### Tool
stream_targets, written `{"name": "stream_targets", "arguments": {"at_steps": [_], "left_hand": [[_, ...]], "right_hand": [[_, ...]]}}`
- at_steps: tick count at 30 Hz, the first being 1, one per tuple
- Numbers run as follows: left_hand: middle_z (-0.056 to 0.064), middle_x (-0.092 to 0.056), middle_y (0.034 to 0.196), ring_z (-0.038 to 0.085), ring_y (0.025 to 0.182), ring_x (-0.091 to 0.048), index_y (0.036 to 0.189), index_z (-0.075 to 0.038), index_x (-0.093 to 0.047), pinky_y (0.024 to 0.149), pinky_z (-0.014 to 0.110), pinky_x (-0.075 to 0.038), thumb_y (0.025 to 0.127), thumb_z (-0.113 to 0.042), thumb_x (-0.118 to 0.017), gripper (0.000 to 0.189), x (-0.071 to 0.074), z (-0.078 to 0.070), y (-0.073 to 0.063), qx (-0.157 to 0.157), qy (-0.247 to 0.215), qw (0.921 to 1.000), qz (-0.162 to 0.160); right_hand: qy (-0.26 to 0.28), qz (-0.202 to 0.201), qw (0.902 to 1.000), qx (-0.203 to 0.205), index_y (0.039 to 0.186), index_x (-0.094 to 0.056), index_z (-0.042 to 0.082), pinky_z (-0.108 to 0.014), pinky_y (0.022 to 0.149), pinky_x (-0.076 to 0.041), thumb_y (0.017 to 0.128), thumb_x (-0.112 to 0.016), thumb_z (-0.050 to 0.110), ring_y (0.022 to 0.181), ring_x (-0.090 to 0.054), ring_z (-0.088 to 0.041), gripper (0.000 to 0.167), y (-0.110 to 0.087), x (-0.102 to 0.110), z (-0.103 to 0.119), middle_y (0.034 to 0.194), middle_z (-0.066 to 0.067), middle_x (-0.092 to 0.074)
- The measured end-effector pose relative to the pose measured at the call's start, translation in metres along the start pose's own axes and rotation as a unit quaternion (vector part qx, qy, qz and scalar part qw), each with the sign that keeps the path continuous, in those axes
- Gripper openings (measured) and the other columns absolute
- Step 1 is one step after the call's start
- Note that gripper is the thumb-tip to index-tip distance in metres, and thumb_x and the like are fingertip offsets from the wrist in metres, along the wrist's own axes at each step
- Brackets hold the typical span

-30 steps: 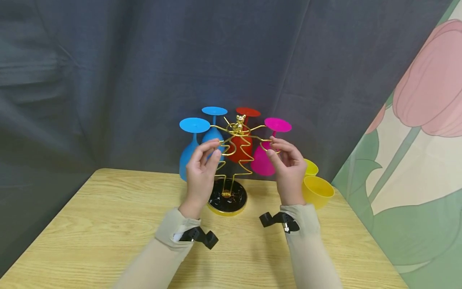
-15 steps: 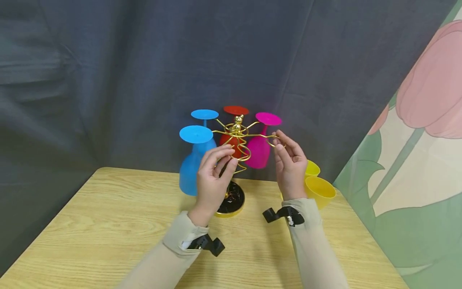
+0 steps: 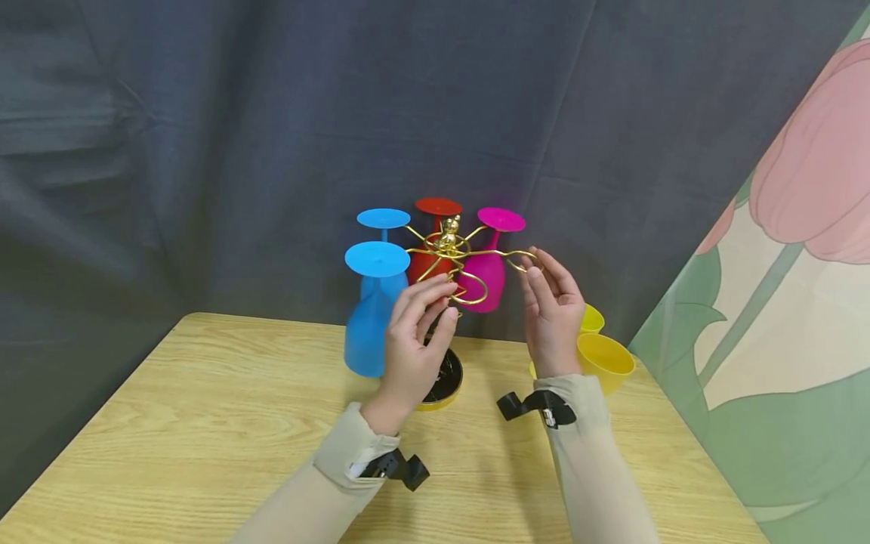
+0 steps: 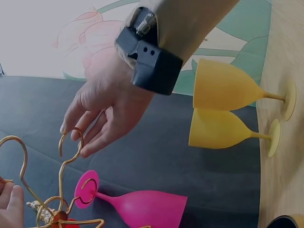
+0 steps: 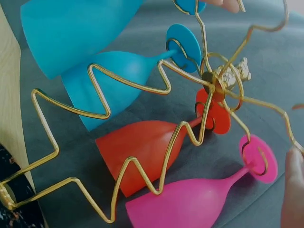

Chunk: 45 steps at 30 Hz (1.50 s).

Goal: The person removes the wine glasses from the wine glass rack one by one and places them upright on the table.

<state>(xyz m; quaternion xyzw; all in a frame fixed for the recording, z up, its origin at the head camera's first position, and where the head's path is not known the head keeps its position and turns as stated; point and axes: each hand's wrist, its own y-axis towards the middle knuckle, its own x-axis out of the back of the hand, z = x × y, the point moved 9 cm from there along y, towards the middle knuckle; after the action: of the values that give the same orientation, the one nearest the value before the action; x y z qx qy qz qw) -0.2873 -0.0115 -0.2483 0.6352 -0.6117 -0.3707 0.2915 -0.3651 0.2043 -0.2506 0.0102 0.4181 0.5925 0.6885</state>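
A gold wire wine glass rack (image 3: 469, 255) with a bear figure on top stands on a round black base (image 3: 448, 378). Upside down by their feet hang two blue wine glasses (image 3: 367, 332), a red wine glass (image 5: 142, 149) and a magenta wine glass (image 3: 484, 276). My left hand (image 3: 414, 347) holds the end of the front hook between thumb and fingers. At the hook on the right, my right hand (image 3: 553, 317) has its thumb and fingertips around the wire loop, also seen in the left wrist view. Neither of these two hooks carries a glass.
Two yellow wine glasses (image 3: 605, 359) stand upright on the wooden table (image 3: 204, 423) behind my right wrist. A dark curtain (image 3: 306, 151) hangs behind the table, and a flower-patterned panel (image 3: 782, 302) slants along the right.
The rack top has turned: the front blue glass has come nearer and the red and magenta glasses have shifted left. My left hand has moved right with its hook; my right hand slightly right.
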Motion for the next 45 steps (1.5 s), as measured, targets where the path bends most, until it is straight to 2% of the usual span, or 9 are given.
{"name": "stream_targets", "arguments": {"at_steps": [4,9,16,20,23,26,31,40,45], "left_hand": [[0.023,-0.052,0.135,0.035,0.127,-0.052,0.124,0.010,-0.061,0.106,0.038,-0.048,0.095,0.009,-0.060,0.030,0.005,-0.006,-0.001,-0.016,0.011,0.9998,0.000],[0.025,-0.054,0.124,0.035,0.118,-0.056,0.109,0.012,-0.062,0.103,0.037,-0.051,0.094,0.011,-0.058,0.016,0.023,-0.022,0.001,-0.067,0.024,0.9972,-0.023],[0.021,-0.056,0.105,0.022,0.106,-0.061,0.093,0.014,-0.059,0.093,0.030,-0.056,0.092,0.010,-0.054,0.006,0.074,-0.046,0.011,-0.167,0.031,0.9792,-0.111],[0.018,-0.057,0.107,0.020,0.102,-0.058,0.096,0.014,-0.060,0.091,0.027,-0.055,0.090,0.014,-0.048,0.013,0.101,-0.045,0.020,-0.168,0.094,0.9703,-0.146],[0.021,-0.058,0.114,0.026,0.108,-0.057,0.105,0.010,-0.064,0.096,0.029,-0.051,0.087,0.016,-0.046,0.027,0.111,-0.038,0.029,-0.145,0.184,0.9641,-0.125],[0.022,-0.061,0.121,0.034,0.116,-0.056,0.111,0.005,-0.068,0.103,0.040,-0.046,0.084,0.017,-0.049,0.035,0.112,-0.029,0.038,-0.133,0.266,0.9520,-0.074],[0.020,-0.065,0.122,0.039,0.120,-0.055,0.110,0.000,-0.070,0.104,0.051,-0.044,0.088,0.012,-0.062,0.026,0.105,-0.022,0.046,-0.138,0.325,0.9355,-0.008],[0.022,-0.065,0.114,0.041,0.117,-0.055,0.103,0.001,-0.070,0.103,0.050,-0.046,0.089,0.011,-0.066,0.018,0.096,-0.020,0.047,-0.148,0.354,0.9232,0.015],[0.022,-0.064,0.112,0.043,0.115,-0.055,0.105,0.001,-0.069,0.103,0.052,-0.044,0.091,0.009,-0.065,0.017,0.093,-0.022,0.045,-0.174,0.367,0.9133,0.027]], "right_hand": [[-0.076,-0.030,0.9965,0.021,0.128,-0.063,-0.003,-0.031,0.104,-0.049,0.093,-0.073,0.007,0.121,-0.061,-0.030,0.038,-0.009,0.000,0.009,0.124,-0.016,-0.065],[-0.199,-0.051,0.9749,0.085,0.124,-0.064,-0.003,-0.030,0.105,-0.049,0.092,-0.073,0.005,0.120,-0.060,-0.028,0.034,-0.031,-0.006,0.025,0.126,-0.010,-0.060],[-0.233,0.011,0.9588,0.162,0.117,-0.063,-0.014,-0.032,0.100,-0.052,0.088,-0.067,-0.011,0.119,-0.060,-0.030,0.029,-0.058,-0.036,0.034,0.126,-0.011,-0.053],[-0.242,0.082,0.9429,0.214,0.113,-0.063,-0.017,-0.036,0.099,-0.053,0.085,-0.065,-0.018,0.116,-0.061,-0.028,0.029,-0.069,-0.056,0.035,0.123,-0.011,-0.055],[-0.254,0.131,0.9241,0.253,0.113,-0.064,-0.016,-0.038,0.101,-0.052,0.083,-0.065,-0.020,0.117,-0.060,-0.026,0.031,-0.076,-0.070,0.035,0.124,-0.014,-0.057],[-0.266,0.168,0.9035,0.291,0.111,-0.067,-0.013,-0.037,0.101,-0.052,0.083,-0.067,-0.017,0.116,-0.058,-0.029,0.029,-0.081,-0.080,0.036,0.121,-0.021,-0.059],[-0.295,0.206,0.8694,0.339,0.105,-0.073,-0.007,-0.035,0.097,-0.053,0.087,-0.072,-0.002,0.112,-0.060,-0.037,0.018,-0.087,-0.094,0.036,0.112,-0.026,-0.064],[-0.310,0.171,0.8671,0.350,0.094,-0.075,-0.006,-0.038,0.097,-0.053,0.081,-0.078,-0.007,0.104,-0.065,-0.037,0.013,-0.087,-0.097,0.039,0.099,-0.021,-0.070],[-0.321,0.184,0.8535,0.367,0.091,-0.074,-0.006,-0.039,0.096,-0.054,0.091,-0.077,0.011,0.103,-0.067,-0.036,0.017,-0.086,-0.099,0.041,0.094,-0.019,-0.071]]}}
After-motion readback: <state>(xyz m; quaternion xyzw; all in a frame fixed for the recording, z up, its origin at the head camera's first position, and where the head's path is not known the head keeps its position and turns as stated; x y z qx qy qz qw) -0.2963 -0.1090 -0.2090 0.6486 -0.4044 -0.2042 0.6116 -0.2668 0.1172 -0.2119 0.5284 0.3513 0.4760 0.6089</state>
